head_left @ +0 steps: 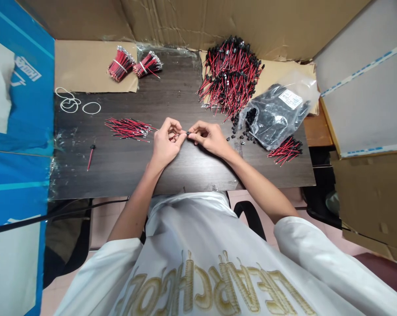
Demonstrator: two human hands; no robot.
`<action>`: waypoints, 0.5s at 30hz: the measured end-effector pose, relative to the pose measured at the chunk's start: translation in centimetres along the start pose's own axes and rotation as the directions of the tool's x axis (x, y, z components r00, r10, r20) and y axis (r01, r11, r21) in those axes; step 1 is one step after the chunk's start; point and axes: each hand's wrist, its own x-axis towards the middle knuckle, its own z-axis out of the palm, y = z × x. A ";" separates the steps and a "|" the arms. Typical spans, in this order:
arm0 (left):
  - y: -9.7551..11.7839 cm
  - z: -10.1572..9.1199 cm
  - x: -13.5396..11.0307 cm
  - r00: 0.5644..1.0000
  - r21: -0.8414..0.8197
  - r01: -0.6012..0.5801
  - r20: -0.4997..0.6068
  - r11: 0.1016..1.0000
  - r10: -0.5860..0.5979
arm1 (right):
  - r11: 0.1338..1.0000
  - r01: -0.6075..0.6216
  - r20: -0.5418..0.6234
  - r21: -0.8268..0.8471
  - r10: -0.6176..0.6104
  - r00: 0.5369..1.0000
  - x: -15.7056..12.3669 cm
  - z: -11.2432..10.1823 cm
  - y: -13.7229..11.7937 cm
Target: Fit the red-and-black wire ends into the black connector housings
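Observation:
Over the middle of the dark table, my left hand (168, 141) pinches a short red and black wire (174, 137) near its end. My right hand (209, 137) meets it fingertip to fingertip, closed on a small black connector (188, 133). Wire and connector touch or nearly touch; the fingers hide the exact join. Left of my left hand lies a loose pile of red and black wires (129, 129). Several loose black connectors (243, 137) are scattered to the right of my right hand, by the mouth of a clear plastic bag (277, 116) holding more.
A large heap of wires with black connectors (231, 74) rises at the back. Two banded wire bundles (120, 64) lie back left, near white rubber bands (91, 108). A single wire with connector (91, 158) lies left; a smaller wire pile (286, 150) sits right. Cardboard walls (185, 22) enclose the table.

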 end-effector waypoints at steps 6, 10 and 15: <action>0.2 0.0 0.1 0.999 0.010 0.036 0.028 0.999 -0.036 | 0.996 0.018 0.016 -0.089 -0.016 1.000 0.0 -0.1 -0.2; 0.0 0.0 0.3 1.000 0.033 0.006 -0.005 0.999 -0.005 | 0.993 0.027 -0.021 -0.115 -0.030 0.999 0.2 0.0 -0.4; -1.8 -0.4 0.8 0.996 0.044 -0.028 -0.082 0.999 0.031 | 0.991 0.024 -0.136 -0.129 -0.042 0.990 0.3 -0.5 -0.3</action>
